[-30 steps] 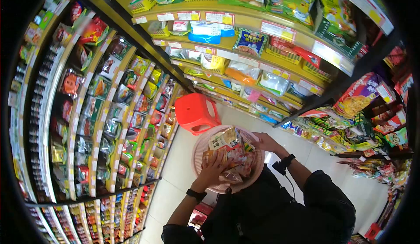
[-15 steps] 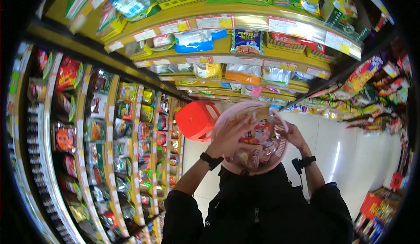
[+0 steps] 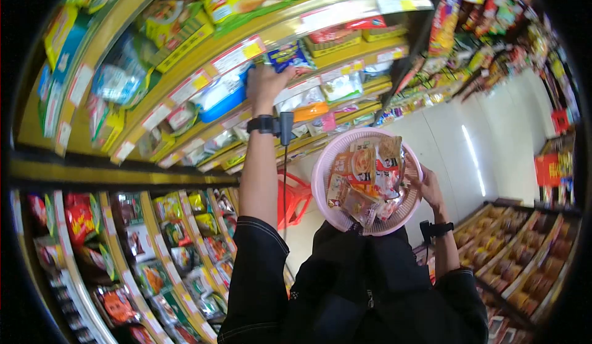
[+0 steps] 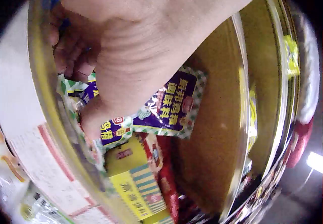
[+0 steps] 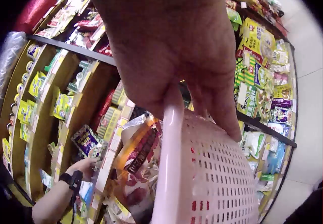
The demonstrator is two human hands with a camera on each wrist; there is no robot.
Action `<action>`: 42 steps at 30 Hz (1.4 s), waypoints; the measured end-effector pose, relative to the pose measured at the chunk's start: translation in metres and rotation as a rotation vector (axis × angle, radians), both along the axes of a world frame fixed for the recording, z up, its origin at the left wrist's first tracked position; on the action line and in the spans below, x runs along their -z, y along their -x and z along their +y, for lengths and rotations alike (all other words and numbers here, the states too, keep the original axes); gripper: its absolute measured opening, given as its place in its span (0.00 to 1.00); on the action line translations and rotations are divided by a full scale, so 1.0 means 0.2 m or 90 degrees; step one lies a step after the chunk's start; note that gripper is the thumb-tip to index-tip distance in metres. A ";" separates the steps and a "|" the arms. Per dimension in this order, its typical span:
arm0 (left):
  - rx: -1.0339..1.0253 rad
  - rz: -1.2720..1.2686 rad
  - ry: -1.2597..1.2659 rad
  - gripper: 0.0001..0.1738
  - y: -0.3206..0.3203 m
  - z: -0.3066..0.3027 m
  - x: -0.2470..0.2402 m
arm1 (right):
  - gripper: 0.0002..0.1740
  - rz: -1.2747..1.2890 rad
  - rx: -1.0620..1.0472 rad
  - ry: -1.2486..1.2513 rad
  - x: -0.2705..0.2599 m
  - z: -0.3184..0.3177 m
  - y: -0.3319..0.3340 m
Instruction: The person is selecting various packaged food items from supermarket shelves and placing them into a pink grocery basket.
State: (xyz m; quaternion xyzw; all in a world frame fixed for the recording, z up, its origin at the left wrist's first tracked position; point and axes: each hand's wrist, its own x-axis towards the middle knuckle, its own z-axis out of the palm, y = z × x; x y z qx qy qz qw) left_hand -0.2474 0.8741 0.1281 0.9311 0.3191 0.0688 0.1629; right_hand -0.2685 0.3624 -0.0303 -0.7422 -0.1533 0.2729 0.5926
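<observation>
At a shelf, my left hand point(image 3: 268, 86) point(image 4: 136, 47) has its fingers curled and its thumb against a purple packet with a green checked edge point(image 3: 297, 55) point(image 4: 115, 132), pinching it; the fingertips are partly hidden. Behind it lies another purple packet point(image 4: 174, 105). My right hand point(image 3: 430, 188) point(image 5: 174, 47) grips the rim of a pink perforated basket point(image 3: 320, 190) point(image 5: 219, 168), thumb and fingers on either side of the rim. Several snack-like packets point(image 3: 364, 165) point(image 5: 139, 158) fill the basket, which is held in front of my body.
A blue packet point(image 3: 225, 94) lies left of my left hand, and yellow boxes point(image 3: 333, 43) point(image 4: 133, 178) stand on its other side. Below the shelves is a red stool point(image 3: 295, 199). Packed shelves line the left, and bins of goods point(image 3: 512, 258) stand at the right.
My left hand has left the packets in the basket and reached up and forward to the purple packet on the shelf. The view has shifted; my right hand still grips the basket.
</observation>
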 end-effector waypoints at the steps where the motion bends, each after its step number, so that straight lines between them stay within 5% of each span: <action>1: 0.046 -0.082 0.142 0.35 -0.04 0.14 0.13 | 0.28 0.002 0.028 0.001 0.01 -0.02 0.04; 2: 0.110 -0.276 0.292 0.28 -0.05 0.15 0.17 | 0.28 0.000 0.043 0.020 0.01 -0.03 0.07; 5: 0.043 -0.284 0.415 0.18 -0.07 0.24 0.14 | 0.27 -0.057 0.071 0.074 0.11 -0.10 0.11; 6: 0.060 -0.358 0.410 0.17 0.04 0.06 -0.06 | 0.27 -0.107 0.072 0.113 0.08 -0.10 0.12; 7: 0.058 -0.394 0.540 0.14 0.03 0.20 0.04 | 0.27 -0.153 0.070 0.154 0.04 -0.09 0.13; 9: 0.141 -0.522 0.450 0.20 0.22 -0.03 -0.16 | 0.25 -0.126 0.098 0.172 0.01 -0.07 0.14; 10: 0.078 -0.524 0.480 0.28 0.31 -0.14 -0.20 | 0.25 -0.111 0.116 0.173 0.00 -0.06 0.16; 15: 0.369 -0.161 0.439 0.24 0.57 -0.49 -0.08 | 0.24 -0.128 0.100 0.210 -0.07 -0.04 0.13; 19: 0.567 0.085 0.491 0.24 0.49 -0.81 0.36 | 0.26 -0.135 0.070 0.199 -0.09 0.00 0.09; 23: 0.532 0.067 0.414 0.23 0.49 -0.95 0.53 | 0.25 -0.137 0.076 0.195 -0.11 0.01 0.08; 25: 0.630 -0.067 0.220 0.21 0.53 -0.99 0.48 | 0.25 -0.144 0.067 0.211 -0.09 -0.01 0.07; 30: 0.740 -0.098 0.138 0.20 0.58 -1.15 0.47 | 0.25 -0.138 0.046 0.233 -0.13 0.01 0.05; 36: 0.829 -0.207 0.137 0.39 0.67 -1.26 0.38 | 0.26 -0.162 0.051 0.213 -0.12 0.00 0.04; 42: 0.888 -0.019 0.019 0.47 0.74 -1.19 0.49 | 0.27 -0.147 0.032 0.232 -0.11 -0.02 0.02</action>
